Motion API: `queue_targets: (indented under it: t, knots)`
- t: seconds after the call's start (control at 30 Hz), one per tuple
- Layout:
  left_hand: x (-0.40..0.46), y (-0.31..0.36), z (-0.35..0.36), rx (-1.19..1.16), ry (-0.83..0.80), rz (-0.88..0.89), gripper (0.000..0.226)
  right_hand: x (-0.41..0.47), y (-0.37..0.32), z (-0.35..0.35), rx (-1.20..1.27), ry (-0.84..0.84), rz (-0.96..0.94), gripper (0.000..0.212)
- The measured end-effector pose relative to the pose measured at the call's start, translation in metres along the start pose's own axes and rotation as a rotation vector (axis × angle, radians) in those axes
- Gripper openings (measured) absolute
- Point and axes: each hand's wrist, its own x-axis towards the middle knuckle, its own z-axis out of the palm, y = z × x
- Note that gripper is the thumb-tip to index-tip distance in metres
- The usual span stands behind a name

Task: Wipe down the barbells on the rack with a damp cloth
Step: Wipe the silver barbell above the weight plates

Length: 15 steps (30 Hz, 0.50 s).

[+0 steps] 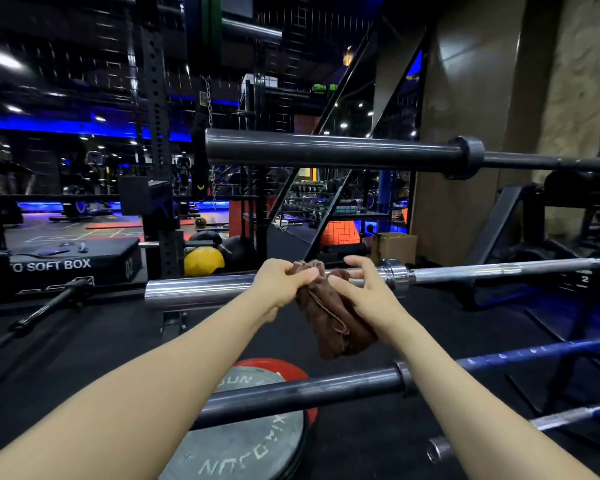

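Currently left hand pinches the bunched brown cloth, right hand holds it with fingers half-spread. Risk: cloth (loosely gathered) slips off the chrome steel barbell sleeve.

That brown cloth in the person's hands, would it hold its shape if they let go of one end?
Probably not. The brown cloth hangs bunched and creased below both hands, so it looks floppy. It likely weighs little: the left hand holds it by a fingertip pinch.
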Motion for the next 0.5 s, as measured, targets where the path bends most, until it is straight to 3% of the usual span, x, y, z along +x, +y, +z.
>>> queue_targets:
  t: [0.1, 0.17, 0.27, 0.37, 0.5]
  knots:
    - [0.011, 0.011, 0.01, -0.178, 0.048, -0.072, 0.019, -0.008, 0.002, -0.001, -0.537, -0.028, -0.339, 0.077]
    - [0.014, 0.021, 0.024, -0.26, 0.026, -0.12, 0.016, -0.007, 0.009, 0.002, -0.901, 0.079, -0.43, 0.079]
    - [0.019, 0.028, 0.035, -0.262, -0.005, -0.108, 0.017, 0.005, 0.008, -0.002, -0.981, 0.276, -0.417, 0.066]
    - [0.028, 0.025, 0.022, 0.166, 0.002, 0.097, 0.015, 0.023, 0.002, -0.016, -0.982, 0.35, -0.303, 0.057]
    - [0.019, 0.017, -0.022, 0.912, -0.067, 0.325, 0.051, 0.037, -0.004, -0.028, -1.151, 0.4, -0.068, 0.046]
